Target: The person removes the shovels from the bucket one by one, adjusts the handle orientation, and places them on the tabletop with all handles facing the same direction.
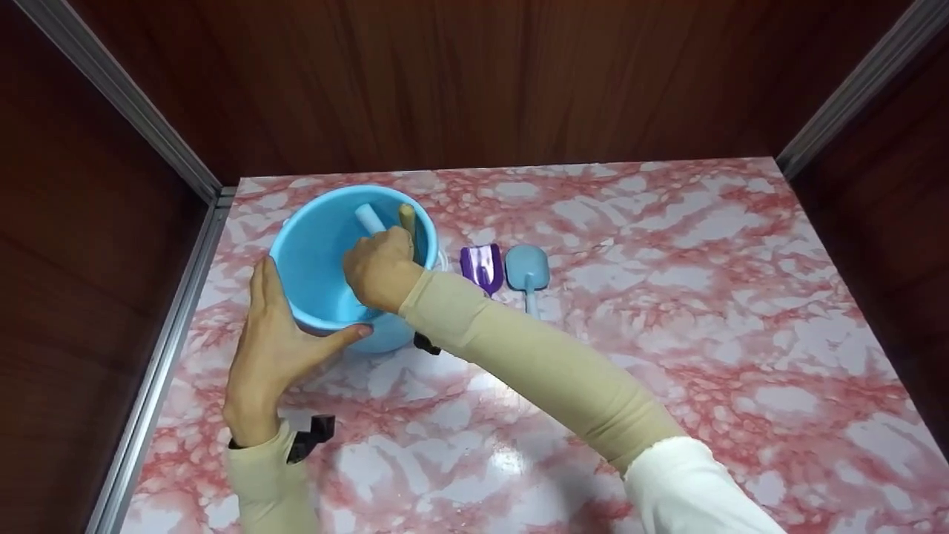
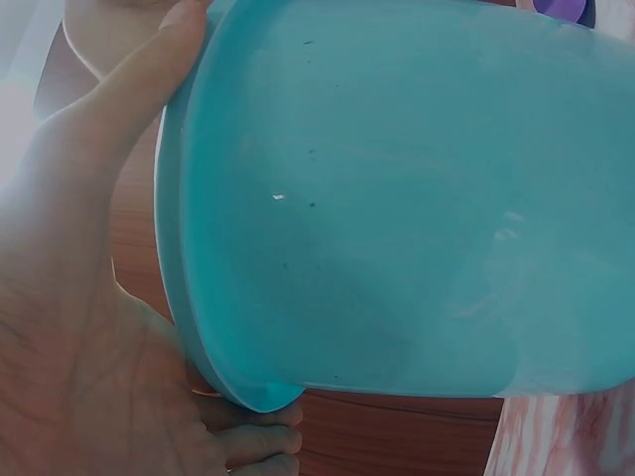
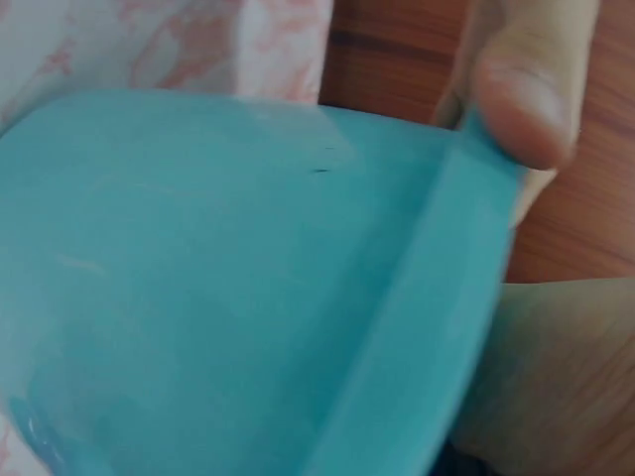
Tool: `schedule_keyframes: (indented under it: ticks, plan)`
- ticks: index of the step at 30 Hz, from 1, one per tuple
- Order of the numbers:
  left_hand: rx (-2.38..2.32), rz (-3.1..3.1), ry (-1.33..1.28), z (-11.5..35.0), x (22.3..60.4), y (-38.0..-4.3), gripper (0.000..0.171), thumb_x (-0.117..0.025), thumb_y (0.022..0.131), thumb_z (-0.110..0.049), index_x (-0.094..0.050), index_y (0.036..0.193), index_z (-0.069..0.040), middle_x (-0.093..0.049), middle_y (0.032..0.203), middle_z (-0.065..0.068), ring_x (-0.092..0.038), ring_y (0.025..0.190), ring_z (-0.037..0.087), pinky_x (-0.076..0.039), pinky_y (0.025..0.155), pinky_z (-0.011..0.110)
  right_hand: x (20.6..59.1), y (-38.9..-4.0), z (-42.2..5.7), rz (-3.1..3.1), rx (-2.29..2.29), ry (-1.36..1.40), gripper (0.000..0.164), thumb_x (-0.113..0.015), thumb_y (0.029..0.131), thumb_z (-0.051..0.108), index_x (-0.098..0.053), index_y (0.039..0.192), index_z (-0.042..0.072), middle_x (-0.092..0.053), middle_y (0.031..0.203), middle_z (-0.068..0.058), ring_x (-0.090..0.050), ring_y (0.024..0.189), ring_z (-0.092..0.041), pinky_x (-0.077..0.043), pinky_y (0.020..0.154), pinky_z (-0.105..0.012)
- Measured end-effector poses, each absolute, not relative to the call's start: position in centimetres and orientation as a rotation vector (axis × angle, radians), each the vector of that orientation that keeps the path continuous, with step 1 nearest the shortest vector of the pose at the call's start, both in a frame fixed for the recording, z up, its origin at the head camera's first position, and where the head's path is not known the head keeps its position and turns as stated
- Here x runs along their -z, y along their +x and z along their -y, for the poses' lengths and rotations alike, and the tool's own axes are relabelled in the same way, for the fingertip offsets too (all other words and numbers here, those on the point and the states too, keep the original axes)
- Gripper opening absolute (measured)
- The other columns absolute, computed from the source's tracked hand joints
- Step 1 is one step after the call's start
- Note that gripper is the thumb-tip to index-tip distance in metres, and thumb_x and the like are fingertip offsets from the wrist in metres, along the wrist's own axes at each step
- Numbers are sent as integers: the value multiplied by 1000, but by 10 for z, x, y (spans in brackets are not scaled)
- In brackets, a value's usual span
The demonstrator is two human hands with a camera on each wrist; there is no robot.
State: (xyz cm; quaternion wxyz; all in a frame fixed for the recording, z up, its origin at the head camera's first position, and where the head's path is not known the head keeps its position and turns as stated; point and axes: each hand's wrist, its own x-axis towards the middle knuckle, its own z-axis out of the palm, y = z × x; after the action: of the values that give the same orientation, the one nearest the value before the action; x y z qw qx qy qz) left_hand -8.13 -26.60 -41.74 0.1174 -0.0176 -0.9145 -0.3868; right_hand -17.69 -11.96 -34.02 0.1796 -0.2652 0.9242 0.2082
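Observation:
A light blue bucket (image 1: 319,256) stands on the table's left side, its mouth facing up. My left hand (image 1: 274,348) grips it at the near left, thumb along the near rim and fingers against the outer left side. Inside the bucket, my right hand (image 1: 382,271) reaches down with bent fingers, their tips hidden. Against the far right inner wall lean a light blue handle (image 1: 369,218) and a wooden handle (image 1: 407,216); both run down behind the right hand. I cannot tell whether that hand holds one of them.
To the bucket's right, a purple toy shovel (image 1: 482,265) lies beside a light blue toy shovel (image 1: 528,268), their lower parts partly covered by the right forearm. The marbled table (image 1: 667,311) is bounded by dark wood panels (image 1: 474,81) at the back and sides.

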Motion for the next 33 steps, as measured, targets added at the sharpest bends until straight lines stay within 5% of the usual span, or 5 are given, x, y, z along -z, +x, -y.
schedule_keyframes:
  ticks: [3,6,15,21,33]
  plan:
    - [1135,2686,-46,265,417,-81,148,-98,68,-59,0,173,-21,-19,173,13,-36,151,41,-39,119,71,336,-178,117,-2611,-566,-786,34,-60,107,40,-68,133,19,-67,97,2,-63,84,-15,-61,90,-33]
    - [1134,2683,-52,266,417,-81,147,-98,68,-59,-1,172,-21,-19,173,13,-37,151,41,-38,119,71,332,-181,112,-2612,-473,-808,33,-61,106,35,-66,133,16,-69,105,0,-67,94,-17,-62,99,-38]
    - [1129,2675,-67,265,417,-80,146,-98,69,-58,-2,173,-22,-20,172,13,-37,152,39,-39,119,70,325,-199,88,-2538,11,-850,19,-64,104,19,-64,120,9,-57,105,-5,-55,91,-18,-57,84,-33]
    - [1132,2667,-74,265,417,-81,145,-99,68,-56,-5,172,-20,-23,171,13,-39,150,38,-38,120,70,320,-212,70,-2523,223,-916,26,-66,106,23,-71,123,5,-66,123,-10,-58,111,-22,-55,103,-35]
    - [1138,2689,-36,266,416,-80,146,-99,68,-58,-4,173,-21,-21,172,12,-40,149,39,-40,117,72,308,-220,35,-2404,629,-785,30,-78,99,19,-80,129,16,-75,122,-6,-67,108,-21,-64,91,-36]
